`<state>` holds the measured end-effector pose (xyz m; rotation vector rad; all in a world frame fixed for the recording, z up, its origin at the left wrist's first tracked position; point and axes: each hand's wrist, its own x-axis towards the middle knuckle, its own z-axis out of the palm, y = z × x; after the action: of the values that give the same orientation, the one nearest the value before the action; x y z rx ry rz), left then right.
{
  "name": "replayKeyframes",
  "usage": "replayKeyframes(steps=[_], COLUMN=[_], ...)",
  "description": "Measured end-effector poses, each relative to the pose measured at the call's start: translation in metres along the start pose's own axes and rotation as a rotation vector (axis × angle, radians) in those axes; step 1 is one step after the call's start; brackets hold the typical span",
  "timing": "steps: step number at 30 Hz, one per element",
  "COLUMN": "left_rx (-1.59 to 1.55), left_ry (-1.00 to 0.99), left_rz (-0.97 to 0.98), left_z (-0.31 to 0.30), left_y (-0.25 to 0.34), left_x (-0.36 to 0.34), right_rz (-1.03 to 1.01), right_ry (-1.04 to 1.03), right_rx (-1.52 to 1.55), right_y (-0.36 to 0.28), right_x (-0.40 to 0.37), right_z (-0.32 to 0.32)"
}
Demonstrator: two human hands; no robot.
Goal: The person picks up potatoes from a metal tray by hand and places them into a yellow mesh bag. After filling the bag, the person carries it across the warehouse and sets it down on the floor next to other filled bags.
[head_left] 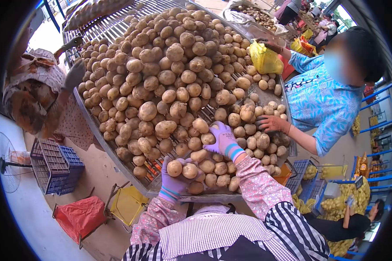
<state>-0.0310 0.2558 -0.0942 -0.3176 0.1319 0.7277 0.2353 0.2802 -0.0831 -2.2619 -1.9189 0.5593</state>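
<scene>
Busy indoor work floor; slatted metal desk [104, 28] across the middle, heaped with potatoes [174, 53]. Pile is highest toward the far side and runs down to the near edge, slats showing through gaps. Wearer has purple gloves, floral sleeves. Left hand [173, 182] is at the near edge, its grip closed around two potatoes, the left one [174, 168] and the right one [190, 171], side by side. Right hand [224, 140] reaches over the pile, near the middle of the near side; fingers spread, thumb and forefinger on either side of a potato [208, 138]; can't tell whether that grip is firm. Smaller potatoes lie in a thick band to its right. Co-worker in blue shirt [331, 106] stands at the right side, one dark hand [274, 124] on potatoes, the other at a yellow net bag [265, 58] by the desk's edge. Second person at left, grey glove [75, 75] by the rim. Floor, left: blue crates [59, 163], fan [8, 163], red bag [80, 215], yellow bag [128, 204] on a frame. Right: stacked yellow sacks [355, 198]. Top: open white sack [239, 16] with more potatoes.
</scene>
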Motion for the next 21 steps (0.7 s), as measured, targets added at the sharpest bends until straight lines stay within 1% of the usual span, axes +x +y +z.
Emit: replayKeyframes(steps=[1, 2, 4, 5, 6, 7, 8, 9, 10, 11, 12, 13, 14, 15, 16, 18, 19, 20, 21], left_rx=[0.033, 0.028, 1.206, 1.204, 0.555, -0.098, -0.106, 0.162, 0.432, 0.506, 0.503, 0.638, 0.774, 0.565, 0.564, 0.179, 0.133, 0.13, 0.177], left_ry=[-0.014, -0.014, -0.004, 0.0, -0.038, -0.071, -0.064, -0.145, -0.228, -0.134, -0.132, -0.166, -0.197, -0.151, -0.145, -0.052, -0.056, -0.058, -0.099], left_rz=[0.015, 0.018, 0.209, 0.214, 0.101, -0.012, -0.008, -0.091, -0.175, -0.112, -0.104, -0.141, -0.175, -0.187, -0.174, -0.253, -0.251, -0.242, -0.257], left_z=[-0.008, -0.022, -0.046, -0.039, -0.021, -0.006, 0.0, 0.006, 0.013, 0.029, 0.019, 0.003, 0.005, 0.007, 0.007, 0.005, 0.0, 0.0, -0.001], left_y=[0.001, 0.002, 0.002, -0.003, -0.01, -0.016, -0.019, -0.021, -0.022, -0.032, -0.036, -0.038, -0.042, -0.049, -0.05, -0.052, -0.053, -0.053, -0.053], left_x=[0.001, 0.003, 0.005, 0.005, 0.006, 0.006, 0.007, 0.009, 0.01, 0.011, 0.013, 0.018, 0.018, 0.014, 0.01, 0.001, -0.002, -0.006, -0.01], right_rz=[0.009, 0.007, -0.04, -0.058, -0.065, -0.019, 0.042, -0.018, -0.05, 0.029, 0.107, 0.107, 0.118, 0.128, 0.127, 0.107, 0.102, 0.101, 0.044], right_ry=[0.024, 0.019, 0.051, 0.111, 0.105, 0.013, -0.085, -0.117, -0.203, -0.18, -0.16, -0.174, -0.127, -0.082, -0.099, 0.019, 0.057, 0.046, 0.047], right_rx=[0.076, 0.072, 0.258, 0.376, 0.375, 0.888, 1.399, 1.722, 1.966, 2.016, 2.064, 2.062, 2.03, 1.998, 1.998, 1.966, 1.95, 1.948, 1.949], right_y=[0.004, 0.007, 0.015, 0.016, 0.015, 0.015, 0.013, 0.008, 0.003, -0.005, -0.013, -0.02, -0.028, -0.032, -0.033, -0.038, -0.04, -0.041, -0.042], right_x=[-0.009, -0.013, -0.019, -0.028, -0.035, -0.046, -0.058, -0.067, -0.072, -0.08, -0.089, -0.097, -0.105, -0.109, -0.112, -0.117, -0.119, -0.12, -0.119], right_z=[0.005, 0.006, 0.007, 0.007, 0.003, -0.001, -0.004, -0.004, -0.005, -0.008, -0.012, -0.017, -0.022, -0.023, -0.019, -0.015, -0.014, -0.013, -0.012])
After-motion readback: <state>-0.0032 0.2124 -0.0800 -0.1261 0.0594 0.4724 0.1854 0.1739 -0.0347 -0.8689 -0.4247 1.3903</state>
